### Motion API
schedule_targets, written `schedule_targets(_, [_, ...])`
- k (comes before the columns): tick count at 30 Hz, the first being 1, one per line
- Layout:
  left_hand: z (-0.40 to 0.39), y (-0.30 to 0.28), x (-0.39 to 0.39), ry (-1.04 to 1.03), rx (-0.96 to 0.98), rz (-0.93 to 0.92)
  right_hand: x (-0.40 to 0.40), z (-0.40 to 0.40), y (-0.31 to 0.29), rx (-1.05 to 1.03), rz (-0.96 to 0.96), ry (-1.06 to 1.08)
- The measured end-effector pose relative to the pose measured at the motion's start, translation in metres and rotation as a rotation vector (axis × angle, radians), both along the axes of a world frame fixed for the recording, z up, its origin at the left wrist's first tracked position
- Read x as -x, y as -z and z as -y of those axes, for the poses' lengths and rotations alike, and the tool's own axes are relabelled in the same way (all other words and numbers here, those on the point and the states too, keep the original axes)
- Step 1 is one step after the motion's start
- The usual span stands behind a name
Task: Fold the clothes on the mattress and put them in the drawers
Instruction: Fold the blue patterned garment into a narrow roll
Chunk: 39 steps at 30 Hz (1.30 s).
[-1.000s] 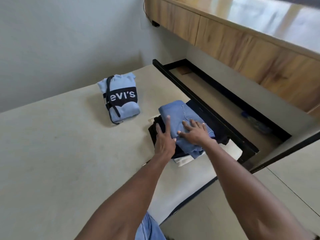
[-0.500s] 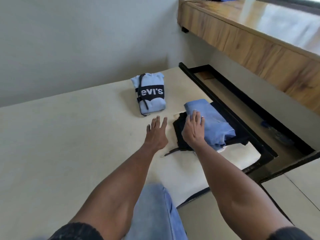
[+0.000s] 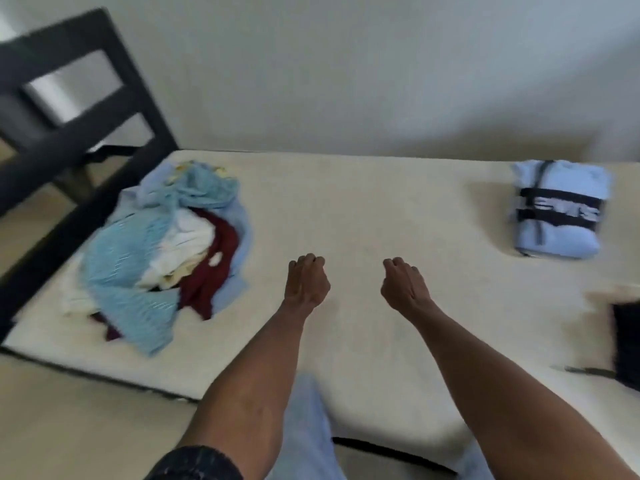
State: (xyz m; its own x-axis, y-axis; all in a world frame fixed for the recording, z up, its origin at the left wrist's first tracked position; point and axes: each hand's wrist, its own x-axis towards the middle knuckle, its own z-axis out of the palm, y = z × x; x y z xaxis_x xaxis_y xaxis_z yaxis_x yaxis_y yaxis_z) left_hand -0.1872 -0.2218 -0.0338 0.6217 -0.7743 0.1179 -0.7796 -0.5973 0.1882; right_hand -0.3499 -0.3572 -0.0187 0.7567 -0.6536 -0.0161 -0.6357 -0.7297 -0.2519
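Nearest, bare forearms over the mattress (image 3: 346,209). Beyond, left hand (image 3: 306,280) and right hand (image 3: 403,284), fingers curled, each grip empty (view blurred). Left, unfolded pile (image 3: 162,251) near the mattress edge. Far right, folded hoodie (image 3: 559,209); dark clothes (image 3: 627,344) at right edge.

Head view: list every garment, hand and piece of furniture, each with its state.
Pile of clothes: unfolded, heaped on the mattress.
Light blue Levi's garment: folded, lying flat.
Black garment: at the frame's right edge, mostly cut off.
Left hand: fingers curled, holding nothing.
Right hand: fingers curled, holding nothing.
Mattress: bare.
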Motion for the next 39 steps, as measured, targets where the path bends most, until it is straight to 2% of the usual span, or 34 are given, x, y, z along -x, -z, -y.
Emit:
schedule_targets(5, [-0.101,0.024,-0.108,-0.268,0.108,0.107,-0.113,-0.065,0.023,-0.050,-0.016,-0.182])
schedule_targets(8, [-0.145,0.038,-0.147,-0.439,0.076,0.120,-0.162,-0.096,0.038,-0.082,-0.029,-0.278])
schedule_targets(12, [-0.179,0.050,-0.182,-0.619,-0.004,-0.047,-0.204,-0.122,0.052,-0.101,-0.083,-0.347])
schedule_targets(15, [-0.190,0.068,-0.200,-0.533,-0.055,-0.181,-0.220,-0.132,0.063,-0.121,-0.126,-0.366])
schedule_targets(18, [-0.183,0.087,-0.193,-0.420,-0.205,-0.102,-0.222,-0.136,0.072,-0.154,-0.183,-0.356])
schedule_targets(19, [-0.179,0.090,-0.189,-0.455,-0.167,-0.041,-0.221,-0.136,0.074,-0.184,-0.181,-0.337])
schedule_targets(21, [-0.164,0.089,-0.176,-0.600,0.025,0.050,-0.217,-0.132,0.077,-0.274,-0.145,-0.238])
schedule_targets(23, [-0.138,0.076,-0.154,-0.663,0.264,0.010,-0.213,-0.123,0.074,-0.464,-0.043,-0.058])
schedule_targets(24, [-0.121,0.068,-0.138,-0.637,0.375,-0.031,-0.210,-0.118,0.070,-0.646,0.044,0.063])
schedule_targets(26, [-0.088,0.061,-0.093,-0.582,0.563,-0.156,-0.202,-0.104,0.057,-1.232,0.256,0.303])
schedule_targets(27, [-0.077,0.057,-0.072,-0.569,0.618,-0.250,-0.192,-0.092,0.052,-1.452,0.303,0.360])
schedule_targets(28, [-0.072,0.054,-0.056,-0.551,0.633,-0.353,-0.182,-0.079,0.046,-1.560,0.284,0.339])
schedule_targets(29, [-0.070,0.056,-0.043,-0.498,0.621,-0.419,-0.171,-0.066,0.043,-1.587,0.232,0.284])
schedule_targets(32, [-0.061,0.053,-0.006,-0.335,0.595,-0.490,-0.129,-0.035,0.030,-1.478,0.073,0.172])
schedule_targets(35, [-0.034,0.034,0.040,-0.177,0.611,-0.629,-0.102,-0.024,0.018,-1.424,0.067,0.149])
schedule_targets(37, [-0.022,0.023,0.065,-0.032,0.535,-0.773,-0.087,-0.022,0.012,-1.306,0.058,0.187])
schedule_targets(39, [-0.020,0.019,0.072,0.102,0.394,-0.841,-0.075,-0.019,0.013,-1.092,0.064,0.288])
